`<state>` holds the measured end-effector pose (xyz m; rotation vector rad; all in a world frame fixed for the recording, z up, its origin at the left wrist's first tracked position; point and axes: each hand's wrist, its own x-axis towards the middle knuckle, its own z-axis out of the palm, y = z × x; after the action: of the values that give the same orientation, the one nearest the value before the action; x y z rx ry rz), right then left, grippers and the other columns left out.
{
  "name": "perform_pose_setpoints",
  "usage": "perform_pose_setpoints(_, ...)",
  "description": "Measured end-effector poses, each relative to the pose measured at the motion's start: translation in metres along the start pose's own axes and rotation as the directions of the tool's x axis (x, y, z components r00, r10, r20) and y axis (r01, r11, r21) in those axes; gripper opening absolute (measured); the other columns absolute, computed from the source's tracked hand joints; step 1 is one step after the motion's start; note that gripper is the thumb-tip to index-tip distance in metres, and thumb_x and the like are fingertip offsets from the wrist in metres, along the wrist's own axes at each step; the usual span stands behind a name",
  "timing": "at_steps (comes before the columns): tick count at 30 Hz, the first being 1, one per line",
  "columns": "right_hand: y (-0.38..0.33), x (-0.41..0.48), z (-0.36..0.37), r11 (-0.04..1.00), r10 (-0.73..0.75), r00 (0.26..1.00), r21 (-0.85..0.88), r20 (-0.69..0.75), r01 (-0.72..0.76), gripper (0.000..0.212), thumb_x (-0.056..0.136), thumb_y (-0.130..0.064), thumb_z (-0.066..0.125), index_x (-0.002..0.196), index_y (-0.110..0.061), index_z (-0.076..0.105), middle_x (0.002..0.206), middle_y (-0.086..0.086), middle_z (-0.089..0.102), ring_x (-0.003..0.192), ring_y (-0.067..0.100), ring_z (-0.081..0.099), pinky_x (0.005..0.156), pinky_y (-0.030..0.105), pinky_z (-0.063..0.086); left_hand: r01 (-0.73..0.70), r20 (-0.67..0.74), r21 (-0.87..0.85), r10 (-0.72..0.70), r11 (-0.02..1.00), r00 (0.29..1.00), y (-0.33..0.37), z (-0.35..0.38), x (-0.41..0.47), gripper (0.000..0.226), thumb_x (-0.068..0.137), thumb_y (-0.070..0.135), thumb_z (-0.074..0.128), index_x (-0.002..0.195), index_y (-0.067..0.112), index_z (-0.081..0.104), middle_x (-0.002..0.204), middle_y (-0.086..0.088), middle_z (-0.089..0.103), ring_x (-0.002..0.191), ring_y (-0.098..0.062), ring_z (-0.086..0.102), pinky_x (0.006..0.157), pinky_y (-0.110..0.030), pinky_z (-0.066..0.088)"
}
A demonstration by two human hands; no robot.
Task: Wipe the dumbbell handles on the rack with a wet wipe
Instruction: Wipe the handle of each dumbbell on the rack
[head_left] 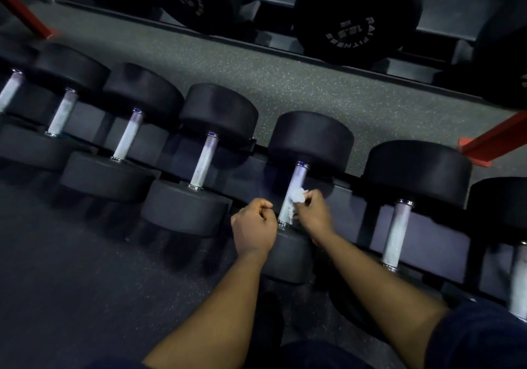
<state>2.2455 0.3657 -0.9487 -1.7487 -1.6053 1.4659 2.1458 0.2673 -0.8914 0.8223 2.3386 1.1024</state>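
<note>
R hand [312, 212]: fingers pinch wet wipe [298, 196] against dumbbell handle [293, 194]
L hand [253, 226]: fisted, empty, just left of handle

Wet wipe [297, 196]: white, crumpled into a small wad, pressed against right side of a dumbbell handle [292, 197], slightly below mid-length. Handle: pale knurled metal, tilted, far end leaning right, between two black round heads. Dumbbell lies in a row on the rack [422, 240], third from right.
</note>
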Motion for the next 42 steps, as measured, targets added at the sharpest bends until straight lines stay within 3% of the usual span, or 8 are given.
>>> perform_pose_setpoints(6, -0.041, 0.0, -0.021, 0.85, -0.34, 0.937, -0.399, 0.087, 0.345, 0.02, 0.08, -0.014, 0.064, 0.098, -0.008, 0.06, 0.102, 0.014, 0.056, 0.091, 0.028, 0.054, 0.073, 0.025, 0.036, 0.032, 0.018, -0.014, -0.032, 0.999, 0.999, 0.002, -0.001, -0.001, 0.027, 0.073, 0.024, 0.046, 0.083, 0.023, 0.071, 0.072, 0.0, 0.07, 0.073, -0.023, 0.063, 0.086, -0.044, 0.049)
perform_pose_setpoints(12, -0.035, 0.009, -0.018, 0.315, -0.634, 0.667, -0.657, 0.391, 0.685, 0.03, 0.067, -0.006, 0.072, 0.096, -0.002, 0.067, 0.097, 0.017, 0.06, 0.076, 0.035, 0.058, 0.069, 0.034, 0.053, 0.034, 0.012, -0.017, -0.034, 0.999, 0.999, 0.002, -0.002, -0.002, 0.026, 0.073, 0.023, 0.046, 0.081, 0.022, 0.07, 0.072, 0.001, 0.069, 0.073, -0.024, 0.064, 0.084, -0.044, 0.049)
perform_pose_setpoints(15, -0.031, -0.008, -0.02, 0.17, -0.573, 0.527, -0.538, 0.628, 0.826, 0.031, 0.085, -0.023, 0.045, 0.099, -0.009, 0.07, 0.098, 0.01, 0.06, 0.084, 0.029, 0.054, 0.074, 0.032, 0.046, 0.019, 0.009, -0.008, -0.019, 1.0, 1.0, 0.003, -0.002, -0.003, 0.025, 0.073, 0.024, 0.046, 0.081, 0.021, 0.07, 0.073, -0.001, 0.07, 0.073, -0.025, 0.064, 0.083, -0.045, 0.049)
perform_pose_setpoints(19, -0.041, -0.004, -0.02, 0.212, -0.322, 0.525, -0.48, 0.788, 0.851, 0.02, 0.085, -0.013, 0.055, 0.099, -0.005, 0.067, 0.104, 0.012, 0.054, 0.097, 0.026, 0.054, 0.084, 0.032, 0.043, 0.012, -0.014, -0.017, -0.012, 1.0, 1.0, 0.002, -0.001, -0.003, 0.026, 0.073, 0.025, 0.045, 0.083, 0.02, 0.07, 0.075, 0.001, 0.07, 0.076, -0.024, 0.064, 0.086, -0.045, 0.049)
perform_pose_setpoints(24, -0.058, -0.007, -0.001, 0.358, -0.197, 0.621, -0.534, 0.759, 0.766, 0.013, 0.09, -0.016, 0.051, 0.098, -0.008, 0.058, 0.095, 0.002, 0.048, 0.09, 0.02, 0.05, 0.075, 0.025, 0.038, 0.013, -0.018, 0.021, -0.013, 1.0, 1.0, -0.003, 0.001, -0.001, 0.03, 0.073, 0.026, 0.045, 0.092, 0.021, 0.068, 0.078, -0.005, 0.069, 0.082, -0.027, 0.063, 0.086, -0.044, 0.049)
perform_pose_setpoints(31, -0.079, -0.009, 0.025, 0.009, -0.081, 0.672, -0.674, 0.736, 0.739, 0.027, 0.097, -0.019, 0.039, 0.11, -0.011, 0.061, 0.117, 0.008, 0.061, 0.112, 0.025, 0.05, 0.09, 0.033, 0.034, 0.005, -0.051, 0.073, -0.001, 0.997, 0.999, 0.003, -0.002, -0.003, 0.035, 0.082, 0.008, 0.055, 0.116, 0.016, 0.058, 0.081, 0.01, 0.053, 0.099, -0.023, 0.052, 0.092, -0.042, 0.042)
perform_pose_setpoints(38, -0.084, -0.015, -0.001, -0.073, -0.177, 0.597, -0.615, 0.783, 0.785, 0.021, 0.09, -0.015, 0.051, 0.105, -0.007, 0.064, 0.106, 0.012, 0.062, 0.106, 0.027, 0.05, 0.077, 0.031, 0.032, 0.005, -0.077, 0.062, 0.0, 0.998, 0.997, -0.001, 0.0, -0.001, 0.04, 0.076, 0.006, 0.055, 0.115, 0.018, 0.056, 0.09, 0.009, 0.057, 0.099, -0.02, 0.054, 0.085, -0.041, 0.044)
perform_pose_setpoints(42, -0.077, -0.01, 0.02, -0.093, -0.106, 0.673, -0.681, 0.732, 0.726, 0.024, 0.096, -0.02, 0.041, 0.103, -0.016, 0.064, 0.111, 0.003, 0.063, 0.111, 0.022, 0.046, 0.09, 0.034, 0.03, 0.009, -0.066, 0.065, -0.005, 0.998, 0.998, -0.001, 0.001, -0.002, 0.038, 0.077, 0.008, 0.056, 0.113, 0.018, 0.057, 0.089, 0.01, 0.058, 0.095, -0.021, 0.058, 0.085, -0.042, 0.046)
